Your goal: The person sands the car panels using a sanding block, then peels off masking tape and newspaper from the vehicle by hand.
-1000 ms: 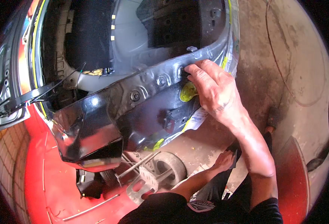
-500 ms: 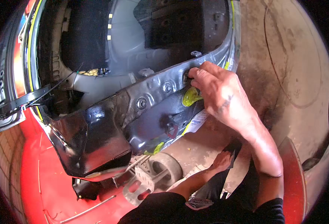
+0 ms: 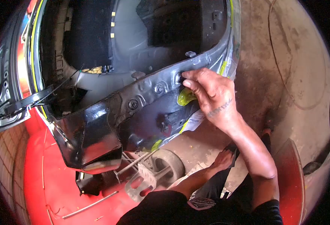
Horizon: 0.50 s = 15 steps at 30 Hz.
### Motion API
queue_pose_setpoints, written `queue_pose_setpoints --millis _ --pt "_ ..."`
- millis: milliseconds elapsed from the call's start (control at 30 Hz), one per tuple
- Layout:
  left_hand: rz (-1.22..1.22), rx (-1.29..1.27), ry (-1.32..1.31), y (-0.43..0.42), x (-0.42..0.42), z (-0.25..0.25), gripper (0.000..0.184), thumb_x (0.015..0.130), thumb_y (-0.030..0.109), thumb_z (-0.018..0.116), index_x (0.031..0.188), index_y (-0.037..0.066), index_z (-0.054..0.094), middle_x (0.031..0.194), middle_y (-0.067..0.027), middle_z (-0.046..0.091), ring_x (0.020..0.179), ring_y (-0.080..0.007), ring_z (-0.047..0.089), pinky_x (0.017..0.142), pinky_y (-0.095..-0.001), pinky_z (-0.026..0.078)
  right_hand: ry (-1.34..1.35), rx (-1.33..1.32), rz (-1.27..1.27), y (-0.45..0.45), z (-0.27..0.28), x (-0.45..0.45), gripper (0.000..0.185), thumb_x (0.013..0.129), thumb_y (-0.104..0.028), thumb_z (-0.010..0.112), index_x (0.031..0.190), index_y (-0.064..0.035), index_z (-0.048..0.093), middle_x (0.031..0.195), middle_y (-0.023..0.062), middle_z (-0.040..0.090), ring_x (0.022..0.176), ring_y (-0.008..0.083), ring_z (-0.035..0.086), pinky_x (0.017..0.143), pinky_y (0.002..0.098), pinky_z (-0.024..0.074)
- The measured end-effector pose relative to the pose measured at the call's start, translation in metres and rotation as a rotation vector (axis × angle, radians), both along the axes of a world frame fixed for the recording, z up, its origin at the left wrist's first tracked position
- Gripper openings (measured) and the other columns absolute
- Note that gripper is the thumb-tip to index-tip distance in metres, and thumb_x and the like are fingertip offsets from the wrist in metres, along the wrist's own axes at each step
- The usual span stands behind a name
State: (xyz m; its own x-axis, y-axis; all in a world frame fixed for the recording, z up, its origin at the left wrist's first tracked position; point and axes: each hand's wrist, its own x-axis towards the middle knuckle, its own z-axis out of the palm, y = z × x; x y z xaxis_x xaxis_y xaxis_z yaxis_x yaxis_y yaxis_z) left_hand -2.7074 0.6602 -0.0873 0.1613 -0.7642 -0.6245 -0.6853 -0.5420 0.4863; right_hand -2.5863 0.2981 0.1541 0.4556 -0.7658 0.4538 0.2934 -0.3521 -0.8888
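Observation:
My right hand (image 3: 214,92) is at the upper edge of a glossy black car body panel (image 3: 146,112). Thumb and forefinger come together at a dark spot on the panel; whatever is between them is too small to make out. Two round fittings, one (image 3: 158,89) nearer the hand and another (image 3: 133,104) further left, sit along the same edge. Just below the fingers is a patch of yellow-green tape (image 3: 185,97). My left hand (image 3: 225,159) is low, by my dark-trousered leg, with its fingers mostly hidden.
Behind the panel edge lies the car's dark interior (image 3: 123,48). A black strap (image 3: 32,99) crosses at the left. Under the panel are a grey wheel (image 3: 168,165) and a slotted metal bracket (image 3: 141,180). Red sheeting (image 3: 34,168) covers the floor left; a cable (image 3: 281,75) lies right.
My right hand has turned slightly at the same spot, its thumb now more in sight. The view has shifted a little, and my left hand stays low by my leg.

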Motion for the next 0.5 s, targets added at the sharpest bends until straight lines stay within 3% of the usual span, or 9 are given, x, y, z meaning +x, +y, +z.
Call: queue_pose_setpoints --millis 67,167,267,500 --pt "-0.006 -0.028 0.001 0.002 -0.001 -0.003 0.028 0.095 0.02 0.048 0.106 -0.001 0.063 0.11 -0.0252 0.065 0.105 -0.0427 0.06 0.086 -0.0523 0.05 -0.041 -0.059 0.014 -0.004 -0.004 0.0 0.021 0.081 -0.002 0.071 0.101 -0.0001 0.063 0.083 0.0162 0.062 0.075 0.0353 0.065 0.065 0.0393 0.0527" --pt "0.033 0.248 0.036 -0.034 0.004 0.03 0.029 0.097 0.022 0.048 0.1 -0.002 0.064 0.107 -0.026 0.065 0.101 -0.0431 0.061 0.084 -0.0526 0.051 -0.062 -0.092 0.058 -0.007 -0.006 -0.001 0.024 0.08 -0.001 0.07 0.103 -0.0003 0.062 0.085 0.0152 0.062 0.073 0.0337 0.065 0.062 0.0384 0.053" --pt "-0.028 0.24 0.008 -0.03 0.001 0.021 0.036 0.099 0.028 0.045 0.095 0.001 0.067 0.099 -0.0212 0.065 0.096 -0.039 0.062 0.086 -0.0501 0.049 0.03 -0.111 0.126 -0.009 -0.008 -0.007 0.029 0.077 0.0 0.07 0.105 -0.0004 0.061 0.086 0.0138 0.062 0.07 0.0315 0.065 0.059 0.0376 0.0536" --pt "-0.001 0.128 0.032 -0.018 -0.002 0.007 0.031 0.097 0.024 0.048 0.1 -0.002 0.064 0.103 -0.0251 0.065 0.097 -0.0426 0.062 0.084 -0.0524 0.05 0.046 -0.295 -0.035 -0.008 -0.012 0.002 0.032 0.075 0.001 0.068 0.106 -0.0001 0.06 0.079 0.0092 0.06 0.058 0.0226 0.063 0.049 0.0335 0.0518"
